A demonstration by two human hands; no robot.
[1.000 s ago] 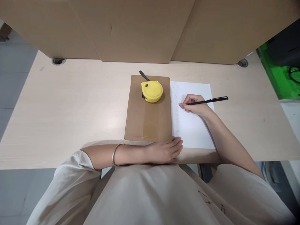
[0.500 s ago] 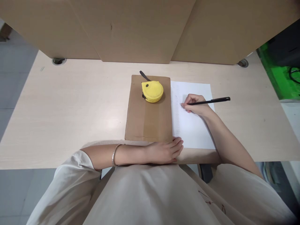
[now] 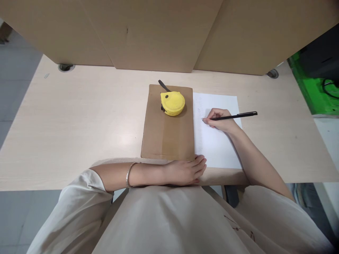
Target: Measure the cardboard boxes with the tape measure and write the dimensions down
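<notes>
My right hand point(image 3: 219, 121) is closed round a black pen point(image 3: 238, 115), its tip touching a white sheet of paper point(image 3: 217, 144) near the sheet's left margin. Faint writing runs down that margin. My left hand point(image 3: 186, 171) lies flat on the desk's near edge, fingers stretched out, its fingertips touching the bottom left corner of the paper. Just left of the paper lies a brown cardboard piece point(image 3: 168, 132). A yellow tape measure point(image 3: 172, 103) with a black strap sits on its far end.
A pale wooden desk point(image 3: 79, 123) carries everything. Brown cardboard panels point(image 3: 148, 31) stand along its back edge. Cable holes point(image 3: 65, 67) are at the back left and back right. A green object point(image 3: 315, 88) stands off the desk at the right.
The pen tip shifted slightly right, then back left, along the same line of the paper. My left hand has not moved.
</notes>
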